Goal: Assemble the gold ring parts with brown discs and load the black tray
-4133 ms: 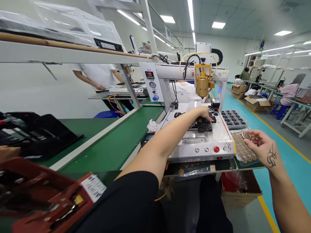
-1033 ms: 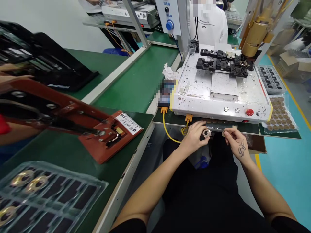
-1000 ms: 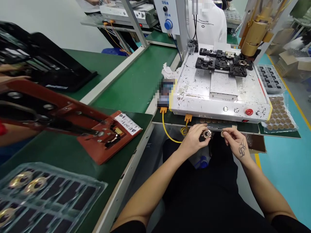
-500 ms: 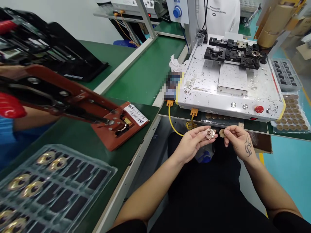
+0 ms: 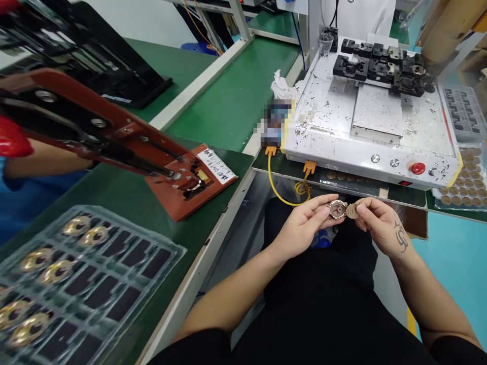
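Between the fingers of my left hand [image 5: 304,225] is a round rose-gold watch case [image 5: 337,209], its open middle facing up. My right hand [image 5: 376,220] pinches a thin round gold-brown disc [image 5: 352,211] by its edge. The disc lies right beside the case, at its right rim; whether they touch I cannot tell. Both hands are held above my lap, in front of the bench edge.
Ahead stands a white machine [image 5: 380,126] with black fixtures [image 5: 384,66] and a red button [image 5: 417,168]. A brown hand press [image 5: 182,182] is at left, near a tray [image 5: 125,268] holding gold cases. Sheets of discs [image 5: 466,177] lie right. Another person's arm [image 5: 49,162] shows behind the press.
My right hand has brought the disc closer to the watch case, and the disc has turned more face up. The whole view has shifted slightly.
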